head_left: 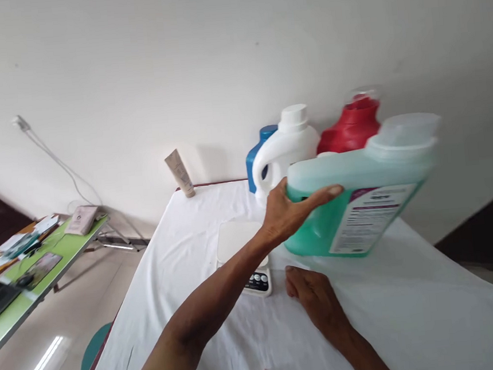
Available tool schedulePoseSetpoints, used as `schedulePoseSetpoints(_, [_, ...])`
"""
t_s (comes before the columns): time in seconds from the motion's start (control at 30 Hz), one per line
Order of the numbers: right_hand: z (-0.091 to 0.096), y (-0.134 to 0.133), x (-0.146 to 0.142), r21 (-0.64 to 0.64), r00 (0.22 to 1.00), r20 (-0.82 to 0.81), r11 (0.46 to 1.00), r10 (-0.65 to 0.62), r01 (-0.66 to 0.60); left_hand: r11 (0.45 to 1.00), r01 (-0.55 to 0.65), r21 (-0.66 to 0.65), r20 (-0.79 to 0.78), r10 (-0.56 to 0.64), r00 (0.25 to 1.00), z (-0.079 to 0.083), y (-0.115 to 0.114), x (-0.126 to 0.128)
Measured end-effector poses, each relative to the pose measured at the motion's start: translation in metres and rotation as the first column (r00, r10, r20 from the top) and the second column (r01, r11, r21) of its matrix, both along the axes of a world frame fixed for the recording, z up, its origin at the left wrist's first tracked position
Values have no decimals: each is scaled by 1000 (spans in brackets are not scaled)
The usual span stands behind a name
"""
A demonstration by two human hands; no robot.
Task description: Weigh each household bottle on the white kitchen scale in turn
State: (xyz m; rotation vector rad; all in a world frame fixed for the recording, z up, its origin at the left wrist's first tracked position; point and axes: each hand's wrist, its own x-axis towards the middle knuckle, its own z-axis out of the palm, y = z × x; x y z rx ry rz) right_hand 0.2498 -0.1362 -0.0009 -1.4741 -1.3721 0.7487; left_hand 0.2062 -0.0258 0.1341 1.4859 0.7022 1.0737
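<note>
Green jug in the left hand, its label too small to read

I have the left hand (293, 204) clasped on the handle end of the green jug (355, 198), thumb along the near side; its other fingers are mostly hidden behind the plastic. The jug is over the right half of the cloth-covered tabletop (182, 242), with its clear cap (409, 128) at the right end. I cannot tell from here whether its base touches the cloth.

The label (370, 217) faces me, white with a purple band and rows of fine print, but I can make out no brand or words. My right hand (311, 291) is at the cloth, fingers curled in and pressed together, just in front of the jug and to the right of the white scale (237, 240). The scale sits partly under my left forearm; its dark panel carries round buttons with marks too tiny to read.

Behind the jug I see a white bottle (295, 146), a blue bottle (251, 164) partly hidden by it, and a red bottle (351, 129). A beige tube (179, 173) stands on its cap at the far left corner, its print unreadable.
</note>
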Motion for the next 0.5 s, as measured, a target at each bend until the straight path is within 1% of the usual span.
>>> schedulePoseSetpoints(0.03, [0,0,0,-17,1000,-16,1000,-4,3,999,3,48,-62,0,998,1,3,-10])
schedulePoseSetpoints(0.1, [0,-2,1,-64,999,-45,998,-19,16,988,-38,148,-134,58,989,1,14,-35])
schedulePoseSetpoints(0.17, [1,-4,0,-108,998,-49,994,-32,27,957,-164,240,-119,196,973,-1,35,-67])
schedulePoseSetpoints(0.2, [1,-4,0,-122,998,-44,992,-40,34,923,-261,282,-95,297,950,-3,50,-85])
schedulePoseSetpoints(0.23, [1,-4,-1,-132,998,-37,990,-48,42,860,-391,328,-76,437,896,-5,67,-104])
schedulePoseSetpoints(0.27, [1,-4,-1,-140,998,-28,989,-55,50,773,-517,368,-74,579,812,-6,86,-122])
schedulePoseSetpoints(0.3, [1,-4,-1,-148,998,-19,987,-62,58,665,-625,408,-82,709,701,-7,107,-140])
schedulePoseSetpoints(0.33, [1,-3,-1,-156,998,-9,986,-65,63,560,-701,441,-109,809,578,-8,128,-156])
schedulePoseSetpoints(0.37, [0,-2,0,-162,998,2,985,-67,66,476,-754,454,-152,874,461,-8,148,-170])
schedulePoseSetpoints(0.4, [-1,-1,0,-164,998,16,984,-67,69,423,-788,447,-207,906,369,-7,167,-182])
schedulePoseSetpoints(0.43, [-3,0,1,-161,997,30,984,-67,71,410,-800,438,-262,910,323,-7,185,-191])
schedulePoseSetpoints(0.47, [-5,0,2,-156,997,41,985,-64,70,423,-798,430,-313,899,308,-7,201,-198])
schedulePoseSetpoints(0.5, [-6,0,3,-151,997,51,986,-59,66,450,-790,417,-357,880,313,-8,215,-203])
